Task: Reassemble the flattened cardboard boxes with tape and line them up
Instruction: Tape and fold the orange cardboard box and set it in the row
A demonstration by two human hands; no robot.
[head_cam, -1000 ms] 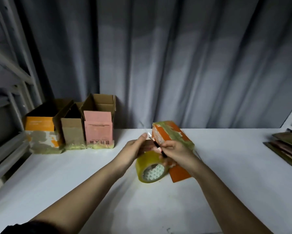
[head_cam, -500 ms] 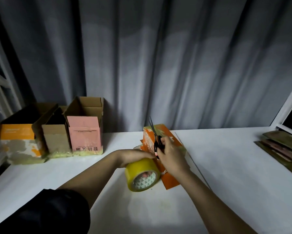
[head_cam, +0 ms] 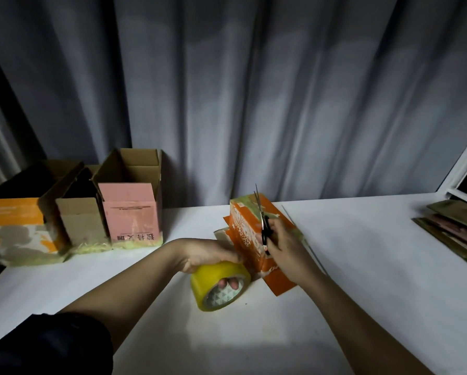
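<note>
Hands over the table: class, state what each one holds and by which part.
Left hand grips the tape roll, fingers through its core. Right hand holds the scissors by the handles.

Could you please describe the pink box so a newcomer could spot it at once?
Look to the table's far left, where three open boxes stand against the curtain. The pink box is the rightmost, beside a plain brown box, and alone is pink with dark characters.

The person has two bare arms and two bare hands. The left hand (head_cam: pixel 208 255) and right hand (head_cam: pixel 286 247) wear no gloves or rings. A short black sleeve (head_cam: pixel 45 345) covers the top of the left arm.
</note>
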